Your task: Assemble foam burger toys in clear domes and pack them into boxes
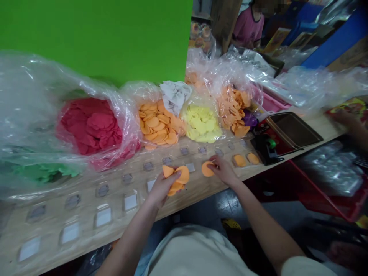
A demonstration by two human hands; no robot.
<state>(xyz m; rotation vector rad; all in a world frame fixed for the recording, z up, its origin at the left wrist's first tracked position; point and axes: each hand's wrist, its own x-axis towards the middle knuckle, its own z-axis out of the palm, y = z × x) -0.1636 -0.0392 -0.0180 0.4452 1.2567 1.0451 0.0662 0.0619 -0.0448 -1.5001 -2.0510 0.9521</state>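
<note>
My left hand (158, 188) is closed around several flat orange pieces (183, 174), mostly round, which fan out past the thumb. Between the fingertips of my right hand (224, 171) is a single orange disc (207, 169), held above the row of small clear plastic trays. Many of these trays along the near edge have a white square (103, 217) in them. To the right of my right hand, two trays hold an orange disc (239, 160) each. Behind them runs a second row of clear trays with a greyish round shape (102, 190).
Along the back lie clear bags of red pieces (90, 124), orange discs (156, 122), yellow pieces (201, 120) and green pieces (47, 171). A black tape dispenser (266, 149) stands right, beside a dark tray (296, 128). Another person's hand (346, 119) touches a colourful pack. Below is a red crate (324, 195).
</note>
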